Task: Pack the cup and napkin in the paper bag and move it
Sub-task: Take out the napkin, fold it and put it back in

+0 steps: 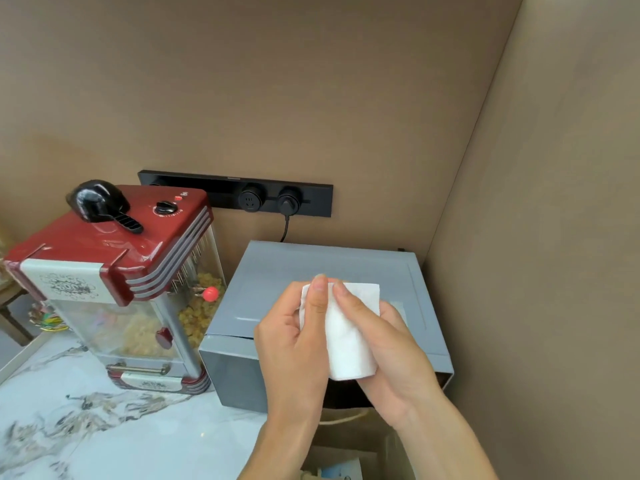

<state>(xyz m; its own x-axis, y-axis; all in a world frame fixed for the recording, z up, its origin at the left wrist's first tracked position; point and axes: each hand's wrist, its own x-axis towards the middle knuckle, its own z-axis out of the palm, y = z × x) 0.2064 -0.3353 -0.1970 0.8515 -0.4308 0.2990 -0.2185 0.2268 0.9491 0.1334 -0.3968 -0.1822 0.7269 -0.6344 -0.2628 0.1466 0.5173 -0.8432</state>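
Note:
A folded white napkin [351,341] is held up in front of me between both hands. My left hand [294,344] pinches its left edge, thumb on the front near the top. My right hand [391,348] cups it from the right and below, with a finger pressed on the top front. Below my wrists stands the brown paper bag [349,434] with its mouth open and a string handle showing. Something pale with blue on it [341,471] lies inside the bag; I cannot tell whether it is the cup.
A grey microwave [311,271] stands behind my hands against the right wall. A red popcorn machine [114,282] stands to its left on the marble counter [104,427]. A black socket strip [235,194] with a plugged cable runs along the back wall.

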